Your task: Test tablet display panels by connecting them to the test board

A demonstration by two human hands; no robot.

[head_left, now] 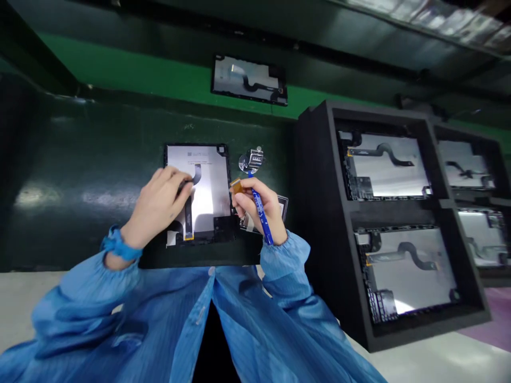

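A silver panel with a black frame (207, 197) lies on the dark green mat in front of me. A black flex cable (188, 210) runs down its face. My left hand (157, 205) rests on the panel's left side, fingers curled and pinched on the cable's upper part. My right hand (259, 207) sits at the panel's right edge, closed round a blue pen-like tool (260, 213), and its fingertips pinch a small amber piece (237, 185). A blue band (117, 246) circles my left wrist.
A small metal tally counter (252, 159) stands behind my right hand. A black tray (393, 223) at the right holds similar panels in compartments, with a second tray (473, 197) behind it. Another panel (249, 80) lies on the green belt at the back.
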